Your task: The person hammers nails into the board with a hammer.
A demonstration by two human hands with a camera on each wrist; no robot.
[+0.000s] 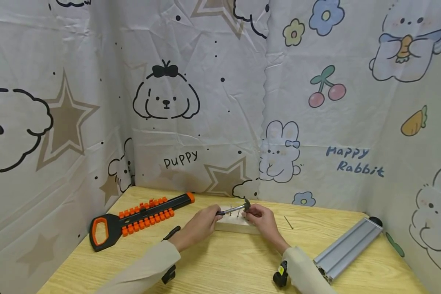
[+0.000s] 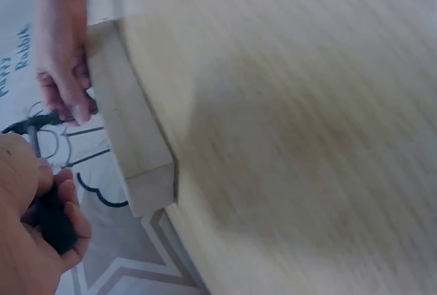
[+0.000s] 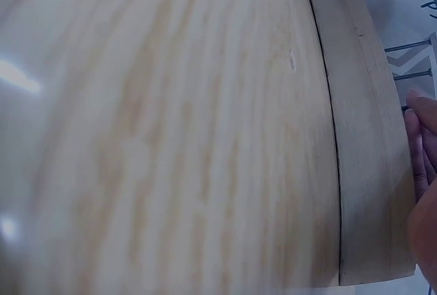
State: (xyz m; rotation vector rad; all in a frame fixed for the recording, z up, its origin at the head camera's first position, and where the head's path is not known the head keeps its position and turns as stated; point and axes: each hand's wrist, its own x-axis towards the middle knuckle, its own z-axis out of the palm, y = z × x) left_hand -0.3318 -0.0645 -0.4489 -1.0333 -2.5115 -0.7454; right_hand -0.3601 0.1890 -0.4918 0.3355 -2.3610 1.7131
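Observation:
My left hand [image 1: 200, 223] grips a small hammer [image 1: 232, 210] by its dark handle, seen also in the left wrist view. The hammer's dark head is beside the fingertips of my right hand [image 1: 263, 219]. Thumb and fingers of that hand pinch a nail [image 3: 405, 108] at the top of a pale wooden block [image 1: 235, 228]; most of this nail is hidden. Two other nails [image 3: 410, 45] stand upright in the block, between the two hands. The block lies flat on the table [image 1: 228, 261].
One loose nail [image 1: 288, 222] lies right of the block. At the left is a black and orange rack [image 1: 143, 216] with orange clips. A grey aluminium profile [image 1: 349, 249] lies at the right. Patterned cloth walls [image 1: 206, 134] close off the back and sides.

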